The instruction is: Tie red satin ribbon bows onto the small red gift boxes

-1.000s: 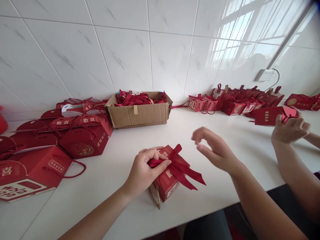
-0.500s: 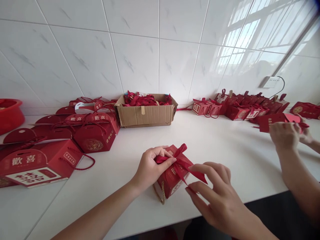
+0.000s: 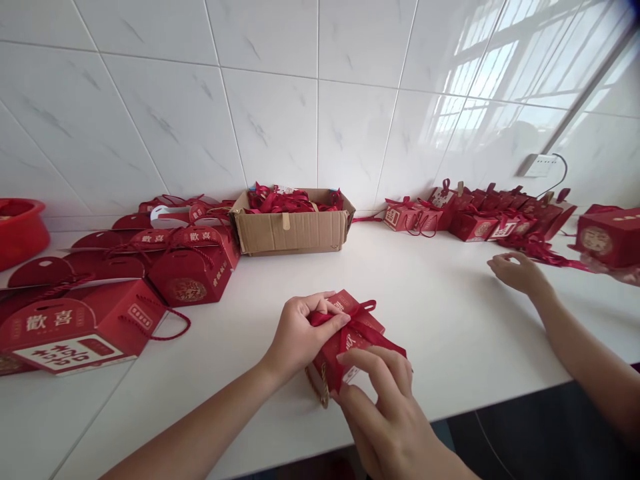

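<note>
A small red gift box (image 3: 336,351) with gold lettering and a twisted gold cord sits at the table's front middle. Across its top runs a red ribbon bow (image 3: 364,325). My left hand (image 3: 303,331) pinches the bow's left loop between thumb and fingers, against the box top. Over the box's near right side is my right hand (image 3: 387,400), its fingers bent and its thumb and index fingertip apart by the front edge. The right hand partly covers the box front and the ribbon tails.
Red boxes (image 3: 190,273) with cord handles crowd the left, near a red basin (image 3: 23,233). A cardboard box (image 3: 293,232) of ribbons stands by the wall. At right are more boxes (image 3: 475,227), a co-worker's hand (image 3: 520,273) and a raised box (image 3: 610,239).
My right hand has moved left and let go of the ribbon tail. My left hand stays at the bow. The co-worker's hands have parted, and the box there is further right.
</note>
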`<state>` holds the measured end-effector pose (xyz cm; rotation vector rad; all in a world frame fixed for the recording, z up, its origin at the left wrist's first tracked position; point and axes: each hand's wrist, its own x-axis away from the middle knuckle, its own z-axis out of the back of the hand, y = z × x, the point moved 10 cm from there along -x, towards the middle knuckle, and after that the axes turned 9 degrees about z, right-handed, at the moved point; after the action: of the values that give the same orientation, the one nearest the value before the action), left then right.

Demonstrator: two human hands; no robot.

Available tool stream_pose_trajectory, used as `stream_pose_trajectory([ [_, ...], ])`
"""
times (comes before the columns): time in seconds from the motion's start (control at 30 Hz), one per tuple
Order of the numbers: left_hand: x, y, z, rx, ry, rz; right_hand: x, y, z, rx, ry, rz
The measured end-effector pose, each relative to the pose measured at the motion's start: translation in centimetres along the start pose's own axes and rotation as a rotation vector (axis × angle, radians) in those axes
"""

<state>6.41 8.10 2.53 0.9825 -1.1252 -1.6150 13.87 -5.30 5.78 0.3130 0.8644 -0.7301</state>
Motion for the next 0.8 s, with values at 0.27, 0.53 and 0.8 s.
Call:
stream_pose_trajectory([
  [0.27,0.0,-0.2,0.1,-0.014,0.01,-0.002,0.6,0.0,-0.1,0.016,0.187,-0.116],
  [0.53,-0.1,-0.3,0.1,-0.022,-0.008,0.001,0.7,0.0,-0.1,-0.031,0.18,-0.214],
  [0.8,-0.3,-0.9,-0.1,0.074,-0.153,0.146,-2.2,8.4,4.3,-0.3,0.04,-0.256],
])
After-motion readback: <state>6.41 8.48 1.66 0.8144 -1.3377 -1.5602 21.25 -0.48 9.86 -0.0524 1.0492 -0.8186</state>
